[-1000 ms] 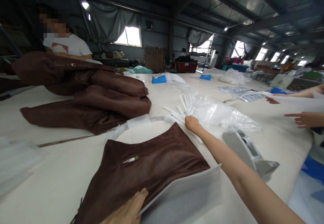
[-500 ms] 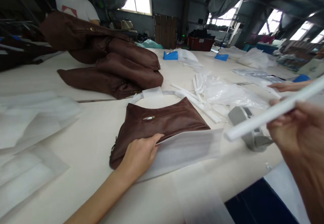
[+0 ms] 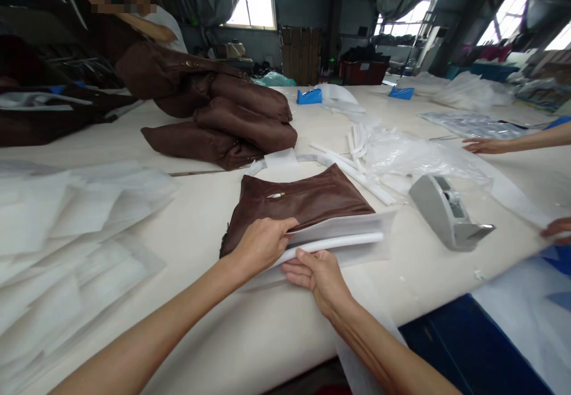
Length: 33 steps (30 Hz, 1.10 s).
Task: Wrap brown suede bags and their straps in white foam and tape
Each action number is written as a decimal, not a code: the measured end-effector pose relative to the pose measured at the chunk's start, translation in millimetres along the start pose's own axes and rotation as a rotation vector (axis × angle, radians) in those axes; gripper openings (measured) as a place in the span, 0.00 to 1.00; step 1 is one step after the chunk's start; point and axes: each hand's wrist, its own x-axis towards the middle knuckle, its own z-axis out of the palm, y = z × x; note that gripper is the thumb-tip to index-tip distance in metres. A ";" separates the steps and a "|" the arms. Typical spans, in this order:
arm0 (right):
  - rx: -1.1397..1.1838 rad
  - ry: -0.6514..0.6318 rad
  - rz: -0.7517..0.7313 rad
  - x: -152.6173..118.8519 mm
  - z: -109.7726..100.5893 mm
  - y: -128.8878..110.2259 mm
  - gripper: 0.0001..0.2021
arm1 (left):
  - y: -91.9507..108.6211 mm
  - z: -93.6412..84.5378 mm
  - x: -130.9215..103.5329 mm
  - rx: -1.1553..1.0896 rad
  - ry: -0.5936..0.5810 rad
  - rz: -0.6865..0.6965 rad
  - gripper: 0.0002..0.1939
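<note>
A brown leather bag (image 3: 307, 196) with a zipped pocket lies flat on the table in front of me. My left hand (image 3: 265, 241) pinches the upper edge of a translucent white foam sheet (image 3: 361, 255) along the bag's near side. In my right hand (image 3: 319, 273) is a white foam tube (image 3: 343, 241), held between thumb and fingers. The tube lies lengthwise over the sheet, its left end hidden near my left hand.
A grey tape dispenser (image 3: 441, 210) stands at the right. More foam tubes (image 3: 357, 175) and a clear plastic bag (image 3: 414, 157) lie behind it. Brown bags (image 3: 223, 115) are piled at the back, foam sheets (image 3: 80, 252) at left. Another person's hand (image 3: 488, 145) reaches in from the right.
My right hand has brought the foam tube from the right down onto the foam sheet beside the bag. My left hand keeps its grip. The view has shifted slightly.
</note>
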 end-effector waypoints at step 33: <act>-2.174 -0.585 -1.117 21.1 -119.7 -86.9 0.41 | 11.6 51.2 -7.2 0.007 0.233 0.382 0.28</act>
